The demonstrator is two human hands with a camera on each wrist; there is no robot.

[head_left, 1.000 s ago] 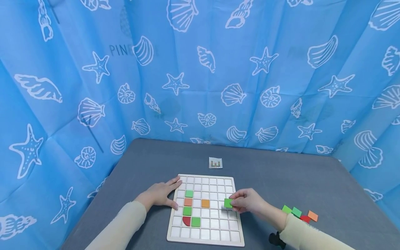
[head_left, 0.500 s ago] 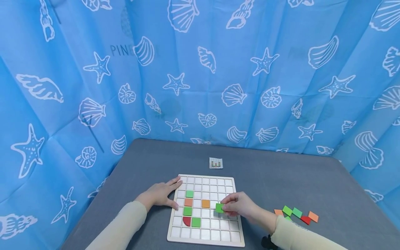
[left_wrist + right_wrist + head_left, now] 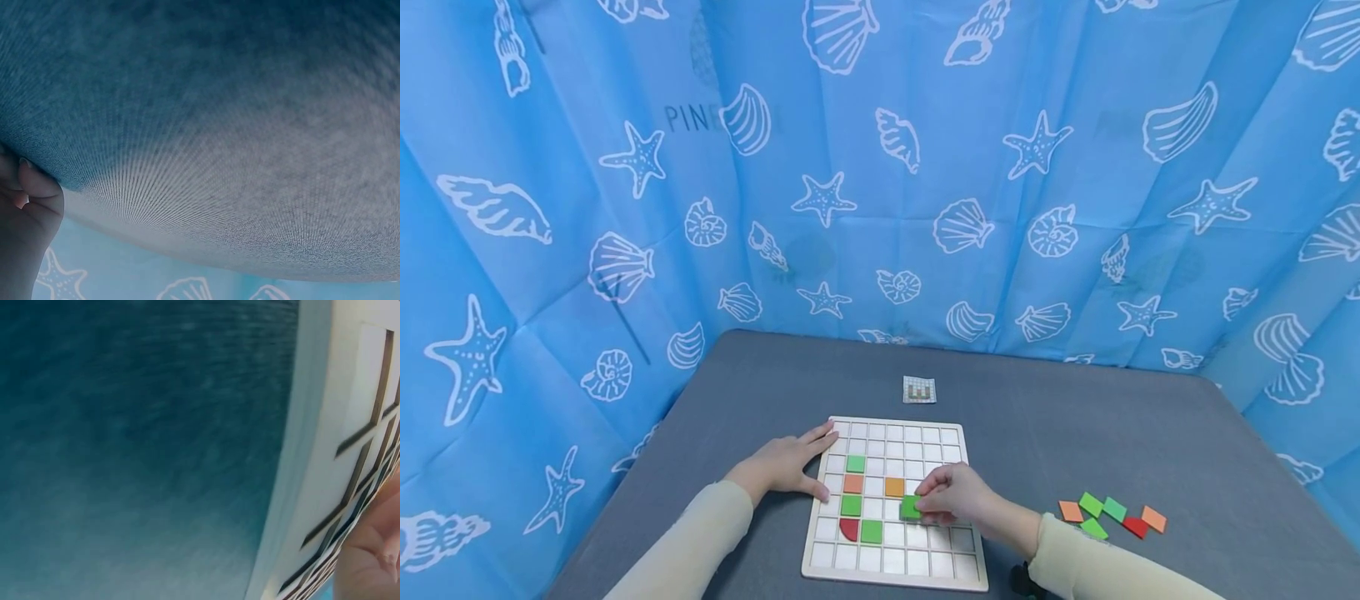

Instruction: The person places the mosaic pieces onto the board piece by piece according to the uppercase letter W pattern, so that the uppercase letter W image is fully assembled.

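A white grid board (image 3: pixel 895 577) with a pale wooden frame lies on the table. My left hand (image 3: pixel 782 467) rests at its left edge, fingers spread over the frame. Between thumb and fingers, my right hand (image 3: pixel 958 497) pinches a green square tile (image 3: pixel 910 507) close over the middle of the grid. Several tiles occupy the left columns: a light green one (image 3: pixel 855 464), a salmon one (image 3: pixel 853 483), a green one (image 3: pixel 851 505), a red quarter-circle (image 3: pixel 849 528) and another green one (image 3: pixel 872 532). An orange tile (image 3: pixel 894 487) sits just beyond the held one. The right wrist view catches the board's edge (image 3: pixel 306 425).
Right of the board, a loose group of green, orange and red tiles (image 3: pixel 1112 510) lies on the grey table (image 3: pixel 1037 417). Behind the board is a small printed pattern card (image 3: pixel 919 390). A blue shell-patterned curtain (image 3: pixel 850 250) hangs along the table's far side.
My right hand has carried the green tile leftward across the board, from the right columns to the middle and lower toward the grid. The left hand stays in place.
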